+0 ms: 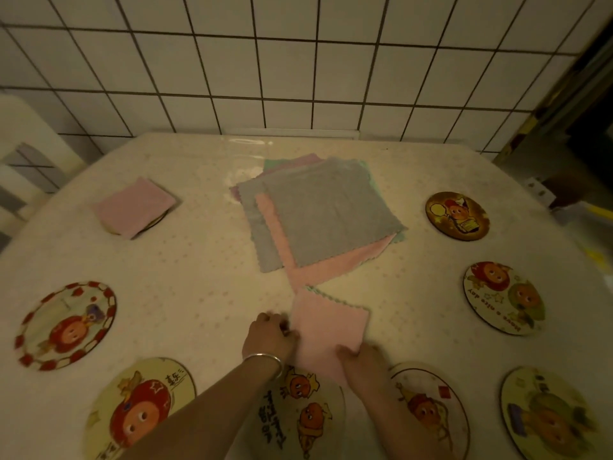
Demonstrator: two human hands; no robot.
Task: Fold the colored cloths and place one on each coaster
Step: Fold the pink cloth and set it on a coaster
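Note:
A folded pink cloth lies near the table's front edge. My left hand grips its left edge and my right hand holds its lower right corner. Its lower end overlaps a cartoon coaster beneath my arms. A loose pile of unfolded cloths, grey on top with pink, green and purple under it, sits in the table's middle. At the far left another folded pink cloth covers a coaster. Bare round coasters ring the table: red-rimmed coaster, lower-left coaster, and far-right coaster.
More coasters lie at the right, front centre-right and front right. The table has a pale dotted cover. A tiled wall rises behind it. A white chair stands at the left.

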